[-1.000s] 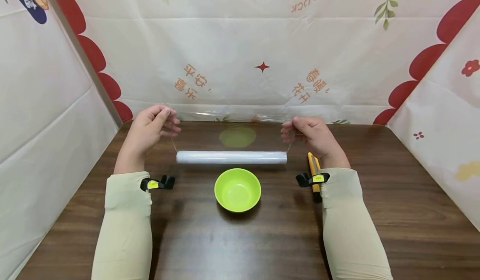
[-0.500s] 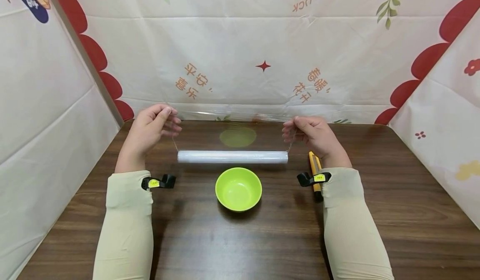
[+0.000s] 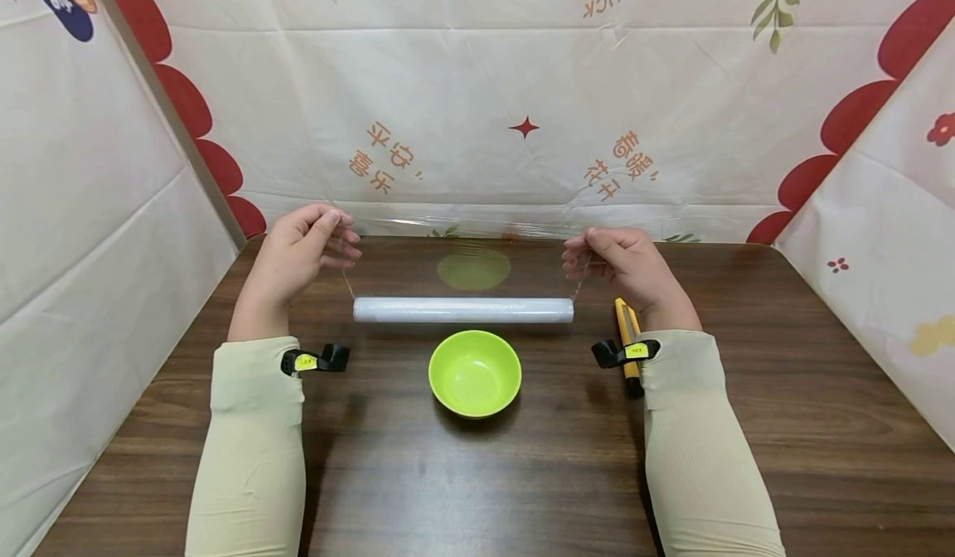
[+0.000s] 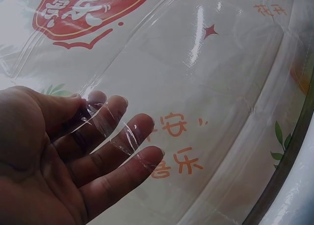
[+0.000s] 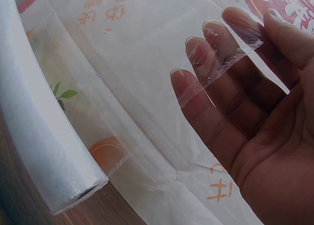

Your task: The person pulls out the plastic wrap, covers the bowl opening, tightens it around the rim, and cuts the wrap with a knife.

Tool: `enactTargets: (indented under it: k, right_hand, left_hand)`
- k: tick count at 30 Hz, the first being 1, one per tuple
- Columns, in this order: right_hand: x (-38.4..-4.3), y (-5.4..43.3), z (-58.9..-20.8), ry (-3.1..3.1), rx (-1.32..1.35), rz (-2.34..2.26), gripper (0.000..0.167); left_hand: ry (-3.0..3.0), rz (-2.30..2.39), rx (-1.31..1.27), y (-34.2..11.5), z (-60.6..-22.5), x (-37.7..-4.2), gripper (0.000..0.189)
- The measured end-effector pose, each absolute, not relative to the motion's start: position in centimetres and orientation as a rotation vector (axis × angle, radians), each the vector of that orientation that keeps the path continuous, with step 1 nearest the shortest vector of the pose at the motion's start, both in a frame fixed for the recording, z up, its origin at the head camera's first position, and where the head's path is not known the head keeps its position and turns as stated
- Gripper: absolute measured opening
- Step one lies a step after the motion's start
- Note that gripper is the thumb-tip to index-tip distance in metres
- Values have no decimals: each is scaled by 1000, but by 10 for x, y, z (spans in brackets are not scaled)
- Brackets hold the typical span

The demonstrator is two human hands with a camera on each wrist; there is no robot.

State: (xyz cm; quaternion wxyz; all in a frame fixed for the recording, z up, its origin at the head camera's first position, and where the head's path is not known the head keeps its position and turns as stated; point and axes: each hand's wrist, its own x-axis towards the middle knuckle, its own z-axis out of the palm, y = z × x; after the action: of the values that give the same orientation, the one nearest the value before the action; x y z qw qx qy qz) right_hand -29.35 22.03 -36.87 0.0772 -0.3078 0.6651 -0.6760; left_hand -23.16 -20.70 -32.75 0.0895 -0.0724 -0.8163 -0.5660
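In the head view a white roll of plastic wrap [image 3: 462, 310] lies crosswise behind a lime-green bowl [image 3: 475, 374]. A clear sheet of film [image 3: 485, 227] rises from the roll, stretched taut between both hands. My left hand [image 3: 302, 246] pinches one corner of it between thumb and index finger. At the other corner my right hand [image 3: 615, 263] pinches the film the same way. In the left wrist view the film's edge [image 4: 128, 144] crosses the spread fingers. A similar film edge [image 5: 230, 63] runs over the fingers in the right wrist view, beside the roll's end [image 5: 81, 193].
A yellow utility knife [image 3: 625, 325] lies under the right wrist, partly hidden by the wrist strap [image 3: 622, 353]. Printed white cloth [image 3: 477, 109] encloses the brown wooden table [image 3: 477, 491] at the back and sides. Through the film a pale green oval [image 3: 473, 270] shows behind the roll.
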Motion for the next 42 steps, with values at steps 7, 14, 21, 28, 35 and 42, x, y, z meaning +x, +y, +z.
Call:
enactTargets:
  k: [7,14,21,28,35,42]
  right_hand:
    - [-288,221,-368,1994,-877,-2041,33]
    - [-273,235,-383,2082,-820,-1961,33]
    - [-235,247,-396,2162,-910,-1729,27]
    - [-195,256,-412,2277,-1157,-1371,21]
    - [-179,246,-419,2455,-1250,-832,20]
    - [-179,215,-419,2649,-1199,-567,10]
  left_hand:
    - [-2454,-1714,-240,-207,-331,-227,34]
    - [-2444,-1758,-381,-205,-354,-217,39]
    - [-2455,-1821,-630,-219,-378,-181,30]
    - [-2558,-1637,-1079,-229,-407,-142,16]
    - [-2726,-839,-1286,-218,-420,-134,8]
    - [-2939,-378,-1272,-186,-416,-149,13]
